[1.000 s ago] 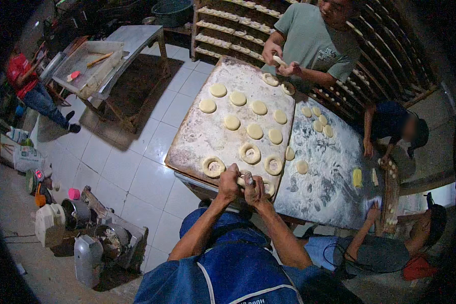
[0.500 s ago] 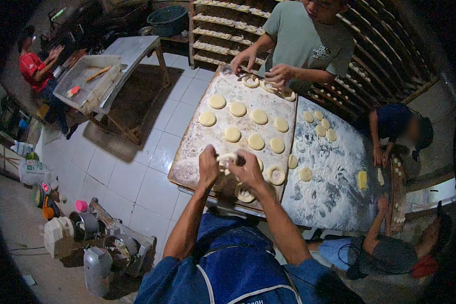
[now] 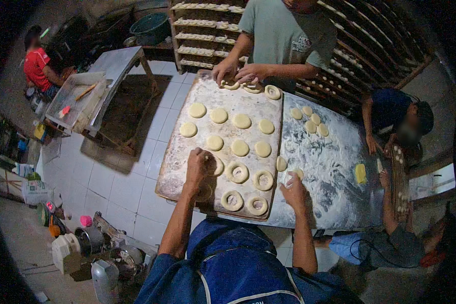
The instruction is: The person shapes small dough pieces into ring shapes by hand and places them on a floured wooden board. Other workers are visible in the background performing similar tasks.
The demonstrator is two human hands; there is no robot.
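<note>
On a floured wooden board (image 3: 169, 172) lie several flat dough discs (image 3: 239, 148) and, at its near end, dough rings (image 3: 237, 173) with open centres. My left hand (image 3: 197, 169) is over the board's left side, its fingers curled at the edge of a partly covered piece of dough (image 3: 217, 165), seemingly a ring. Off the board's right edge, my right hand (image 3: 295, 194) has its fingertips on a dough disc (image 3: 299, 174) on the floured table (image 3: 329, 197). A smaller dough piece (image 3: 281, 163) lies just left of that disc.
Across the board a person's hands (image 3: 238, 75) work on dough rings at the far edge. More discs (image 3: 310, 126) and a yellow block (image 3: 360, 174) lie on the table. Other people crouch at the right. Racks of dough (image 3: 207, 38) stand behind; a metal table (image 3: 117, 61) is at left.
The ring that both hands held above the board is no longer raised between them. My right hand has moved right to a disc on the table; my left stays low over the board.
</note>
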